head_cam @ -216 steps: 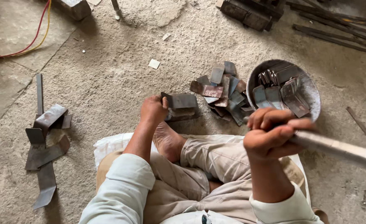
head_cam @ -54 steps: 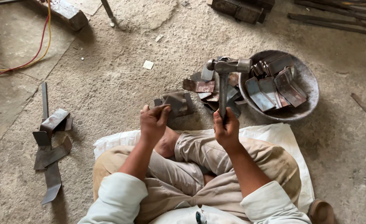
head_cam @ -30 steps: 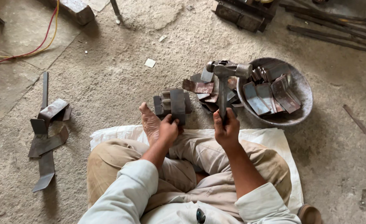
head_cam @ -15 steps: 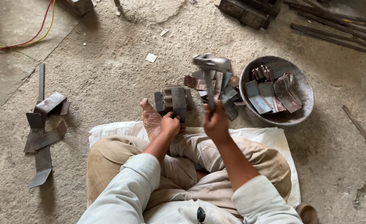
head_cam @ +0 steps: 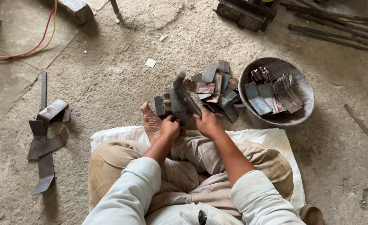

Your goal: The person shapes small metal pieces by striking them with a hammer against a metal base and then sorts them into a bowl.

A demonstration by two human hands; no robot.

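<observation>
I sit cross-legged on a white sack point(head_cam: 275, 139) on the ground. My left hand point(head_cam: 169, 127) grips a flat dark metal piece point(head_cam: 178, 106) standing upright on a small metal block point(head_cam: 162, 105) just beyond my bare foot point(head_cam: 150, 122). My right hand point(head_cam: 207, 122) is shut on a hammer handle point(head_cam: 191, 103); the hammer head point(head_cam: 179, 80) is low, right at the top of the held piece and blurred. A heap of flat rusty metal pieces point(head_cam: 215, 85) lies just past my right hand.
A round metal bowl point(head_cam: 304, 106) with several flat pieces stands at the right. Bent metal strips point(head_cam: 46, 133) lie at the left. Red and yellow cables point(head_cam: 29, 50) run at the upper left. Long metal bars point(head_cam: 338, 29) and dark blocks point(head_cam: 244, 12) lie along the top.
The hammer, raised to the side and then held upright over the pile, has come down onto the piece. My left hand has stood the piece upright on the block.
</observation>
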